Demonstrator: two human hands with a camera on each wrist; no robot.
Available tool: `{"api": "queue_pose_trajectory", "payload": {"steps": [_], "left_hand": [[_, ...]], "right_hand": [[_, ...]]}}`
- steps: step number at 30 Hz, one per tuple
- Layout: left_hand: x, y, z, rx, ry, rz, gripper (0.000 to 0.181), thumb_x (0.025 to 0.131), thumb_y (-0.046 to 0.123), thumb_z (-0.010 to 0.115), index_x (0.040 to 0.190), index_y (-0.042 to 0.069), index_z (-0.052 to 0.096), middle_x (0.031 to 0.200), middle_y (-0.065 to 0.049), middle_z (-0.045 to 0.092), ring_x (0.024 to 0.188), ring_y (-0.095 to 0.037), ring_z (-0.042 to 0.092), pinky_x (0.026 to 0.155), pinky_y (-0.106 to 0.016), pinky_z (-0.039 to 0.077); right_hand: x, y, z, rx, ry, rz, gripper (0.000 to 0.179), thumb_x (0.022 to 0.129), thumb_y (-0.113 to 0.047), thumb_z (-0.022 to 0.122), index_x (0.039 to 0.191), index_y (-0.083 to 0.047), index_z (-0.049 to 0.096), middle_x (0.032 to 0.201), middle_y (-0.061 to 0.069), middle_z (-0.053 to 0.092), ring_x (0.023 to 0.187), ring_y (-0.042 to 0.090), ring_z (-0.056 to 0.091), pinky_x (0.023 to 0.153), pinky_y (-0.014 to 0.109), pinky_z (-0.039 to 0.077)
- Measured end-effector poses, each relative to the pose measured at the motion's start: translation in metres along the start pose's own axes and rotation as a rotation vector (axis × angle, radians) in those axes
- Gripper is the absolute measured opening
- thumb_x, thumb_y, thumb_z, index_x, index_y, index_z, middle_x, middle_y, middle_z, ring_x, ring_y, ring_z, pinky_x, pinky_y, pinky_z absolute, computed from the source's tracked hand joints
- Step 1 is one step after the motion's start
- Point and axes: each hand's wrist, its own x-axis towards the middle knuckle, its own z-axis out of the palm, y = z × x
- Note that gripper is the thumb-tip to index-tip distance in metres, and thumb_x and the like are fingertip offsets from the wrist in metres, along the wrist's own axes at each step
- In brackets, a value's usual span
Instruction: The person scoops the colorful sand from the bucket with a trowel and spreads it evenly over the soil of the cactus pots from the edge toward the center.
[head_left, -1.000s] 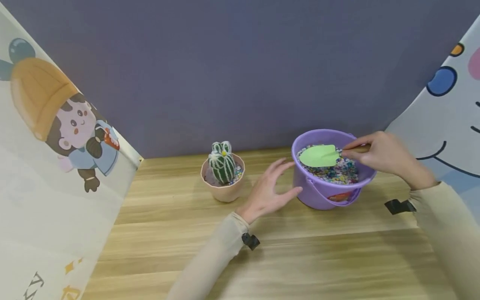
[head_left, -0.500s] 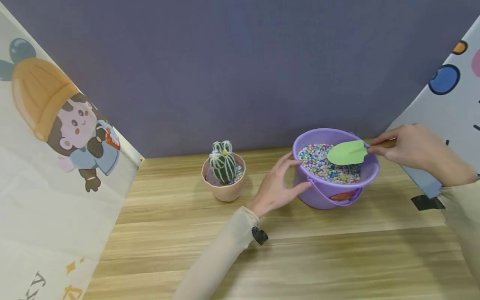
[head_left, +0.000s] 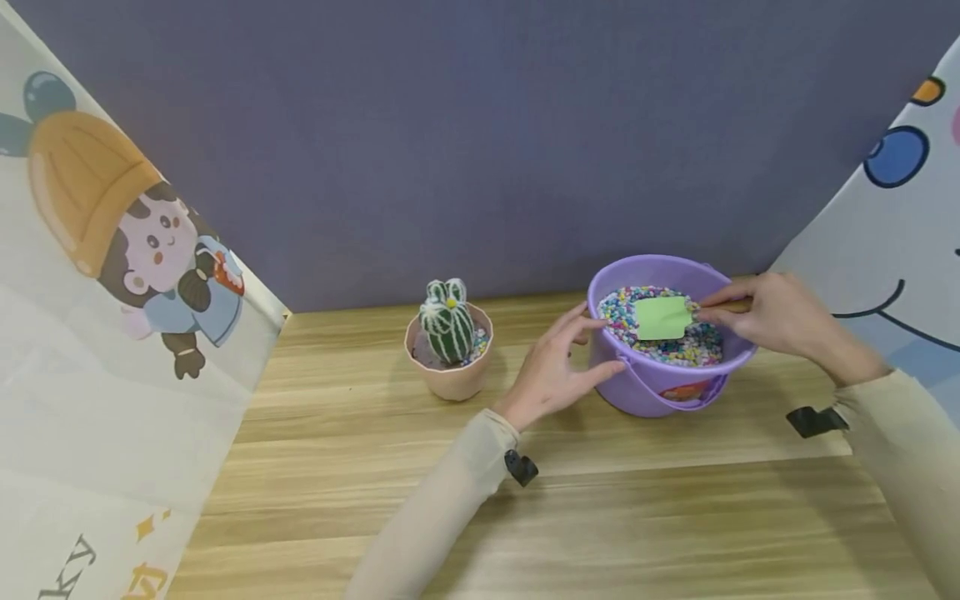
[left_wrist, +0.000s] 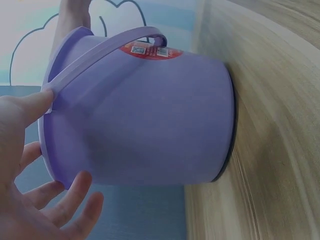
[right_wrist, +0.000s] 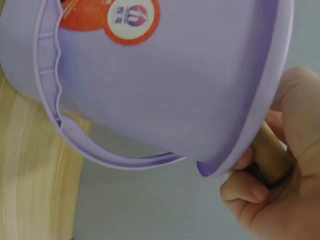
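My right hand grips the wooden handle of a small trowel, whose light green blade is partly sunk in multicoloured beads. The beads fill part of a purple bucket standing upright at the right. At the bucket's left side is my left hand, fingers spread and loosely bent. In the left wrist view its thumb touches the rim by the bail's joint, with the fingertips around the rim's edge.
To the left stands a pinkish pot holding a knitted cactus and some beads. The wooden table meets a dark grey back wall. Printed white panels rise at both sides.
My right hand swung the trowel right, then back left, and its blade tip dipped into the beads. My left hand moved slightly right, up to the bucket's rim.
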Motion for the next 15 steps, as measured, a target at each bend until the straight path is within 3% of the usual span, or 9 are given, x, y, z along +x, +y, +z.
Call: {"api": "queue_pose_trajectory", "payload": {"steps": [5, 11, 13, 15], "left_hand": [[0.0, 0.001, 0.001, 0.006, -0.004, -0.002, 0.065, 0.093, 0.055, 0.078, 0.149, 0.028, 0.059, 0.176, 0.008, 0.031, 0.128, -0.018, 0.066, 0.106, -0.045, 0.058], [0.0, 0.001, 0.002, 0.011, -0.006, 0.008, 0.065, 0.093, 0.057, 0.077, 0.149, 0.029, 0.059, 0.176, 0.008, 0.03, 0.13, -0.02, 0.066, 0.106, -0.046, 0.057], [-0.001, 0.001, 0.002, 0.01, -0.001, 0.001, 0.065, 0.093, 0.057, 0.077, 0.149, 0.029, 0.059, 0.176, 0.01, 0.03, 0.129, -0.018, 0.066, 0.106, -0.046, 0.057], [-0.001, 0.001, 0.001, 0.011, 0.005, -0.005, 0.064, 0.093, 0.056, 0.078, 0.149, 0.03, 0.059, 0.176, 0.01, 0.03, 0.129, -0.017, 0.065, 0.105, -0.047, 0.057]], "right_hand": [[-0.001, 0.003, -0.003, 0.07, -0.059, 0.071, 0.019, 0.093, -0.024, 0.085, 0.106, -0.011, 0.086, 0.101, 0.015, 0.083, 0.053, 0.004, 0.053, 0.045, 0.027, 0.038], [-0.005, 0.011, -0.015, 0.13, -0.09, 0.195, 0.028, 0.095, -0.031, 0.082, 0.112, -0.009, 0.084, 0.123, 0.024, 0.077, 0.071, -0.004, 0.059, 0.058, 0.02, 0.046], [-0.007, 0.014, -0.017, 0.159, -0.08, 0.224, 0.031, 0.096, -0.034, 0.081, 0.113, -0.009, 0.084, 0.121, 0.022, 0.078, 0.074, -0.006, 0.061, 0.061, 0.017, 0.047], [-0.009, 0.018, -0.018, 0.198, -0.076, 0.255, 0.034, 0.096, -0.037, 0.081, 0.115, -0.009, 0.083, 0.114, 0.008, 0.082, 0.076, -0.008, 0.062, 0.063, 0.016, 0.048]]}}
